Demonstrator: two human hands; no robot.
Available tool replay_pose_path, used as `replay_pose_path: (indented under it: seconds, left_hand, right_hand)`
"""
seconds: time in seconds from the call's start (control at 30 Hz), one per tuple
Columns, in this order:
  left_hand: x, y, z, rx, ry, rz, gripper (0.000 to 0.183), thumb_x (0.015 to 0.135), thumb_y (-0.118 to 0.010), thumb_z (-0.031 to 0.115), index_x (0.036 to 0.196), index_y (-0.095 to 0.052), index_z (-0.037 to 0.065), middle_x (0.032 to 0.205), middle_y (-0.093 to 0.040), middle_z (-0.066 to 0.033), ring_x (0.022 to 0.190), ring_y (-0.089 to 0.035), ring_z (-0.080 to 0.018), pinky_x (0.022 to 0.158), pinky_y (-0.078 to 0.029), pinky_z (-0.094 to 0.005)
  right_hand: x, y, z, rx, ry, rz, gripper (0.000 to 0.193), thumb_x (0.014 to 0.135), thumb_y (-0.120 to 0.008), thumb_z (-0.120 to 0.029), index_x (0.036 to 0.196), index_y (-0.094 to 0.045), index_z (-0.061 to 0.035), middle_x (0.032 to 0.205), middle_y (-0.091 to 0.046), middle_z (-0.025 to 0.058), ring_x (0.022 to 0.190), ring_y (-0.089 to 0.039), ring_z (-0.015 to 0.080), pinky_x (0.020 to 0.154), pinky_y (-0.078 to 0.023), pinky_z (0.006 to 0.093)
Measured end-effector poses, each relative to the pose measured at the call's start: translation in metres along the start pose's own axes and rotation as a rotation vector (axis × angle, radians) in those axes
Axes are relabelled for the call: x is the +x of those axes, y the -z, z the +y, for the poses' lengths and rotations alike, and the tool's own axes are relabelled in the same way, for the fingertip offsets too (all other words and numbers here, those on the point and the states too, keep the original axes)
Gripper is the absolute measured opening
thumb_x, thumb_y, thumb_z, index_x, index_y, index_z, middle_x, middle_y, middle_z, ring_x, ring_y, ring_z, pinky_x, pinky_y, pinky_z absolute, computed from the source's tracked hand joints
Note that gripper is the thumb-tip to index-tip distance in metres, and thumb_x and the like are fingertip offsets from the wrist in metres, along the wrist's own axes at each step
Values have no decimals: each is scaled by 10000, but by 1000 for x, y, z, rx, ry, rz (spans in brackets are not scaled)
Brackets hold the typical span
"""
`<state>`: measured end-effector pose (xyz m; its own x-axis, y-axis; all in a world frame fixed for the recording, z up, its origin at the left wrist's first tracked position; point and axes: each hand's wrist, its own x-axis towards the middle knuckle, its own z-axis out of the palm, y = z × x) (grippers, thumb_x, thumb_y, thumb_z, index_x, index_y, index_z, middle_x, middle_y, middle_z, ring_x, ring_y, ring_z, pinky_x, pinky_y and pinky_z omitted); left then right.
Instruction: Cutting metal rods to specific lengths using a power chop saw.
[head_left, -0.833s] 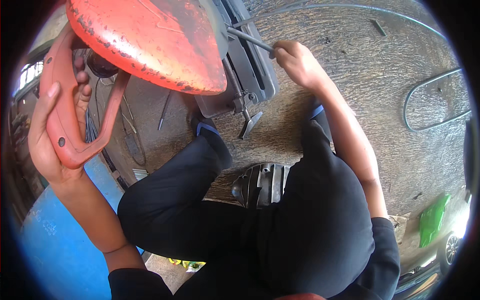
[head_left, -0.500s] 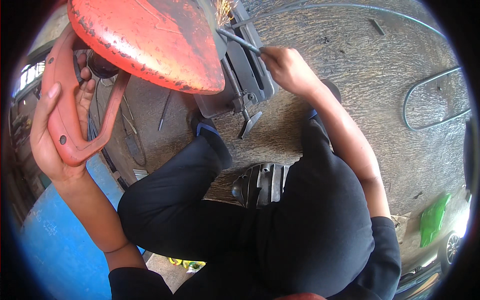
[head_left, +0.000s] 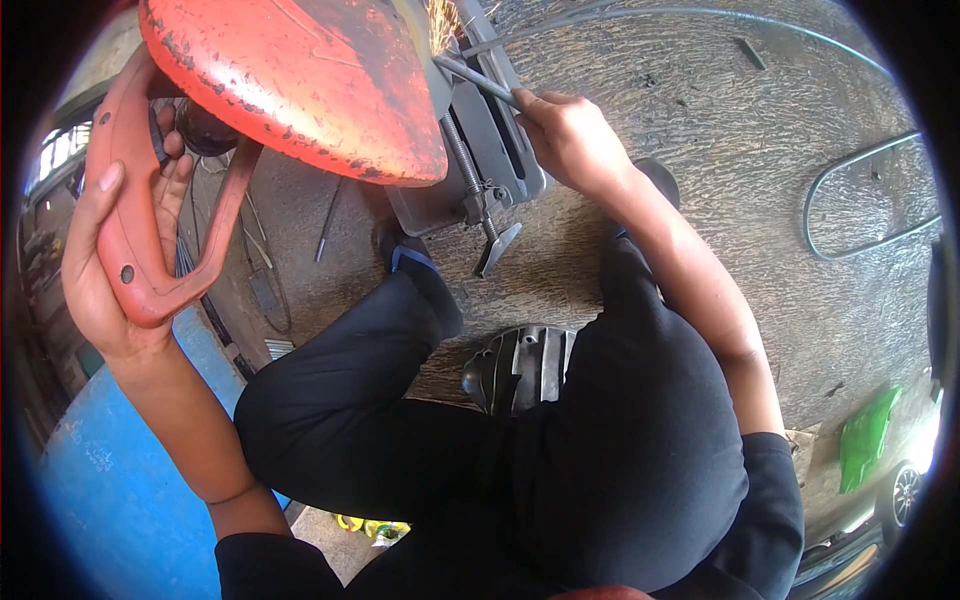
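Note:
A cut-off saw with a worn red blade guard (head_left: 300, 95) fills the upper left. My left hand (head_left: 95, 285) is wrapped round its red D-shaped handle (head_left: 125, 200), fingers by the dark trigger. Orange sparks (head_left: 441, 28) fly at the guard's right edge. There a thin grey metal rod (head_left: 482, 78) meets the saw; the blade's contact with it is hidden. My right hand (head_left: 580, 145) grips the rod's near end, closed round it. Below the guard, the saw's clamp screw (head_left: 462, 155) runs along the grey base (head_left: 515, 150) to a flat crank handle (head_left: 497, 250).
A finned metal casing (head_left: 525, 365) lies on the floor between my legs. To the left are a blue panel (head_left: 130, 440), a loose rod (head_left: 329, 220) and cables. Bent tubing (head_left: 808, 205) and a green object (head_left: 868, 440) lie at right, near a car wheel (head_left: 903, 495).
The sparks look brighter and denser. My right hand and the rod have shifted slightly left, and the saw's guard and handle have moved very little.

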<state>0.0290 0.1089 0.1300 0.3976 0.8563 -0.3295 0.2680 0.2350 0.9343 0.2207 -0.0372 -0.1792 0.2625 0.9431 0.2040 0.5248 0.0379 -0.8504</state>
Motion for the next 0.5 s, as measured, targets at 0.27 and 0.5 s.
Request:
replay_pose_path:
  seconds: [0.27,0.5]
  left_hand:
    - [3,7,2,152,-23,68,523,890,-504,115,1322,-325,-120,1240,-502,-230,1063,-569,-261,955,-458,-365]
    - [2,6,0,62,-13,-1,490,892,-493,112,1302,-357,-119,1217,-517,-247,1068,-565,-265,964,-452,-384]
  right_hand:
    - [9,16,-4,177,-417,-148,237,848,-465,-156,890,-617,22,687,-585,236,679,-605,399,638,-482,472]
    - [12,15,0,328,-395,-209,319,876,-451,-228,812,-580,56,709,-561,273,717,-586,420,677,-459,449]
